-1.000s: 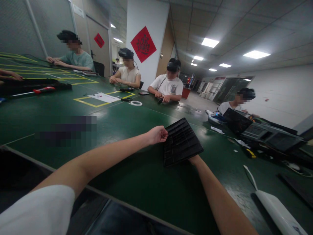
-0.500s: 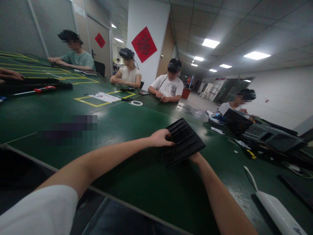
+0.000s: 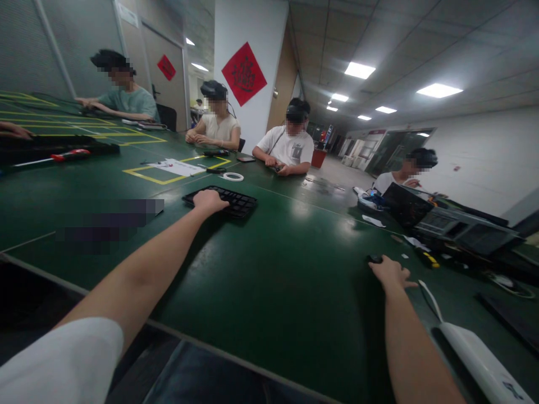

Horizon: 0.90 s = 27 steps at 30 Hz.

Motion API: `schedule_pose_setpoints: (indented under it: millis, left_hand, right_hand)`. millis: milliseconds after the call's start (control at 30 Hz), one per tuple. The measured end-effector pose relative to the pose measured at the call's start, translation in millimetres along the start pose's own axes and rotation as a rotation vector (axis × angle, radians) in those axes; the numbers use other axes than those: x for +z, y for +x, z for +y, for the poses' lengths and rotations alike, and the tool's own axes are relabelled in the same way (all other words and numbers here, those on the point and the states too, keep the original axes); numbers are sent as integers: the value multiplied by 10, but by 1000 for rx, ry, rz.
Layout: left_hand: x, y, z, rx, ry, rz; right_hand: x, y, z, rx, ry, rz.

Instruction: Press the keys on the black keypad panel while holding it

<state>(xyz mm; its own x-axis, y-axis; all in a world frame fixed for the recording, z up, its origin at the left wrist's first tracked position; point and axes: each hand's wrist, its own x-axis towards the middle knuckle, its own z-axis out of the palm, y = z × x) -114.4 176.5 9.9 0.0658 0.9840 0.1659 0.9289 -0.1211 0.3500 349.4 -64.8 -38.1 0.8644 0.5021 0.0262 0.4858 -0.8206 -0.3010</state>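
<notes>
My left hand lies over a black slatted plastic panel, gripping it with the thumb along its near side. The panel rests flat on the green table, partly covered by my fingers. Far to the right, my right hand is low over the table. A small dark object shows at its thumb side, pinched against the hand. Its kind is too small to make out. Two of the right hand's other fingers stick out to the right.
A white power strip lies at the near right. Behind it stands an opened computer case with loose parts. A tape roll, paper and a red-handled screwdriver lie farther off. Several people sit around the table.
The panel was held raised and tilted in both hands; it has gone left and down flat under my left hand. My right hand has left it and moved right, with the dark object showing.
</notes>
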Motion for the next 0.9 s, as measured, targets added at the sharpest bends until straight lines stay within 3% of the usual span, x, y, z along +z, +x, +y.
schedule_pose_setpoints:
  millis: [100,233,367,467,567,633,700,900]
  left_hand:
    - [36,-10,-20,-43,113,62]
    - [166,-66,214,6,113,61]
    - [378,-274,676,268,-115,29]
    - [543,-553,1026,477,-354,-24]
    - [664,-830,1234,637,-519,-98]
    - [718,-955,1284,677,-614,-140]
    - [754,-1018,1291,664,-705,-163]
    - [765,-1023,1286,618,-873,-228]
  right_hand:
    - [37,29,-5,25,-18,-14]
    - [158,61,-144,-231,-5,-34]
    - [245,-259,-558,-598,279,-117]
    - [227,-644,-885,-754,634,-293]
    - [200,-900,-1066,-824,918,-515]
    - [205,-959,-1103,-853,1001,-582]
    - [224,-961,-1104,-882,980,-570]
    - [283,-994,-1096,-954,920,-589]
